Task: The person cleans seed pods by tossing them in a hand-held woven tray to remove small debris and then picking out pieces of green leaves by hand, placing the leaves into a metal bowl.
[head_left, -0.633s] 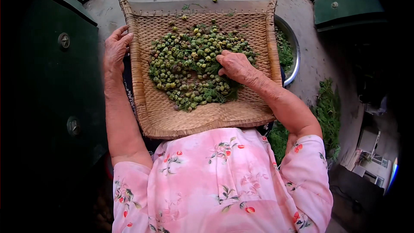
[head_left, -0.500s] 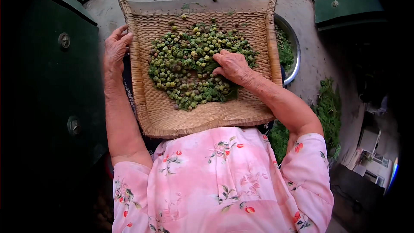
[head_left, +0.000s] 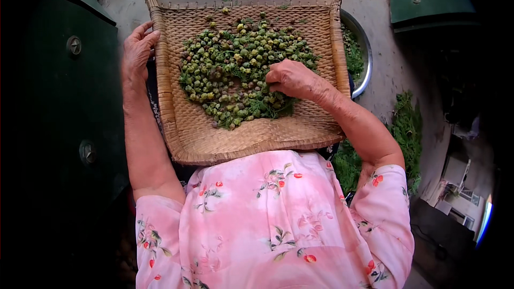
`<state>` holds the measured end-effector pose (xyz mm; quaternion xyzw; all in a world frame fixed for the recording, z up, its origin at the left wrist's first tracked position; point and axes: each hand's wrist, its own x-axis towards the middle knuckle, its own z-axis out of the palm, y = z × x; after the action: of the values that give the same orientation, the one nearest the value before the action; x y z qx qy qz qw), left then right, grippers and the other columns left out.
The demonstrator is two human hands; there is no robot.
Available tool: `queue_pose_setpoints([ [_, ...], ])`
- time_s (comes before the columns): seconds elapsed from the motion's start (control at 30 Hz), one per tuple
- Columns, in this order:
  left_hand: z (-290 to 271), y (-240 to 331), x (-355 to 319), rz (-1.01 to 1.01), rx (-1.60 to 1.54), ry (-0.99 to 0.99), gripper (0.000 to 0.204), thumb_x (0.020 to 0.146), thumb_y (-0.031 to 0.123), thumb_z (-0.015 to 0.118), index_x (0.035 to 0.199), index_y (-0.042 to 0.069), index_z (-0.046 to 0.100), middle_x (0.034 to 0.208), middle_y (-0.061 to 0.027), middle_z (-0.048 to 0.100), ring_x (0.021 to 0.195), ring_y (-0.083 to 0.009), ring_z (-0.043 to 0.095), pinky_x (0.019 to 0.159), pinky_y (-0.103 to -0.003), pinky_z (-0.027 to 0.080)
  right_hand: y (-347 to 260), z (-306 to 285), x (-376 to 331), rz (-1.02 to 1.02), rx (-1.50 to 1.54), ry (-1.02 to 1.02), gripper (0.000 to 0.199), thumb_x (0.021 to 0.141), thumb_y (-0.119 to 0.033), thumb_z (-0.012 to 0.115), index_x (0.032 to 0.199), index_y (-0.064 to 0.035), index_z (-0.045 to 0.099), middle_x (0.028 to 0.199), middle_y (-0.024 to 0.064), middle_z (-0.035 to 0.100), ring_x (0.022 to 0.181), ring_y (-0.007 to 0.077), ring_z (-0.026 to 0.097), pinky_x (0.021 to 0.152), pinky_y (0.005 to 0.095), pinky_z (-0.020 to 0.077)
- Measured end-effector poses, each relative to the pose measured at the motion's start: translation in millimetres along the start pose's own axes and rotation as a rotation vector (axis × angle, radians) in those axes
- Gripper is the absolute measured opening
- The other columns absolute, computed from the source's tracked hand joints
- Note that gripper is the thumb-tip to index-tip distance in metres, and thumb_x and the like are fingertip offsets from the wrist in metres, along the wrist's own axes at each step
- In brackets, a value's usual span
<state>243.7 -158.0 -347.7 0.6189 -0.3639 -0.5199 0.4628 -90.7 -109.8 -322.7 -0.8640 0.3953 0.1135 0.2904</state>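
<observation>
A woven winnowing tray rests across my lap, holding a heap of small green pods and sprigs in its middle. My left hand grips the tray's left rim, fingers curled over the edge. My right hand lies on the right side of the heap, fingers bent down into the pods; whether it pinches any of them is hidden.
A metal bowl with green sprigs sits behind the tray's right edge. More green foliage lies on the concrete ground at right. A dark green door with round studs stands at left. My pink floral blouse fills the foreground.
My right hand has slid slightly left, deeper into the heap of pods. My left hand stays on the tray's rim.
</observation>
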Motion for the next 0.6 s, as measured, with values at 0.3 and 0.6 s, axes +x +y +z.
queue_pose_setpoints([
  [0.3,2.1,-2.4,1.5,0.007,0.014,0.002,0.041,0.086,0.010,0.062,0.124,0.000,0.053,0.101,-0.0081,0.063,0.079,-0.0126,0.060,0.064,-0.025,0.050,-20.8,47.2,1.5,-0.142,-0.181,0.041,0.023,0.073,-0.018,0.071,0.088,-0.0030,0.063,0.085,0.0099,0.054,0.075,0.0282,0.061,0.061,0.0390,0.0488],
  [0.6,-2.9,-5.0,3.9,-0.004,-0.005,-0.006,0.042,0.086,0.011,0.062,0.125,0.000,0.052,0.101,-0.0079,0.064,0.079,-0.0130,0.061,0.065,-0.026,0.050,3.9,-4.6,-14.6,-0.020,0.026,0.202,0.014,0.077,-0.016,0.069,0.079,-0.0042,0.062,0.091,0.0101,0.062,0.088,0.0311,0.061,0.070,0.0417,0.0489],
])
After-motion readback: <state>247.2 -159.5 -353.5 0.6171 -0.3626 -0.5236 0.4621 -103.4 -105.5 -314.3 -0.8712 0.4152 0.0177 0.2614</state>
